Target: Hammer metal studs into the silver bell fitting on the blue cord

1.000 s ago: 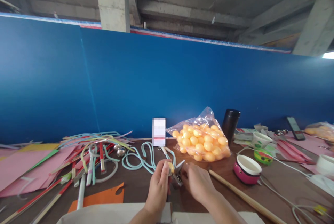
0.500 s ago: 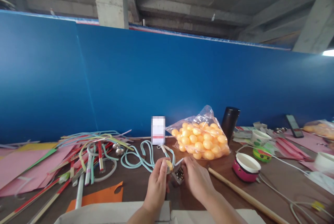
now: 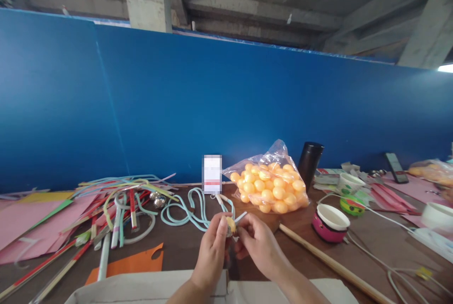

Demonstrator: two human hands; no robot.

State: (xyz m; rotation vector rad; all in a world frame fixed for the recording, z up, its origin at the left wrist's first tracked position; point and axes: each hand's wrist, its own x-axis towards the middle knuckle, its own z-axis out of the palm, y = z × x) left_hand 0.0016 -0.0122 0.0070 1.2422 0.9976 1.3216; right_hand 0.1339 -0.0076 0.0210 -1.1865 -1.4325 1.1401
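My left hand is closed around a small round thing with a yellow top. My right hand is pinched against the right side of that thing; what its fingertips grip is hidden. A short pale strip sticks out above the right fingers, and I cannot tell whether they hold it. Just behind the hands lies a coiled light-blue cord with a white card at its end, leaning on the blue partition.
A clear bag of orange balls stands behind my right hand, next to a black bottle. To the right are a wooden stick, a pink-wrapped bowl and cables. Tubes, sticks and coloured paper crowd the left.
My right hand has moved left, up to the yellow-topped thing in my left hand. The small box of dark metal bits seen beside the right hand earlier is no longer visible.
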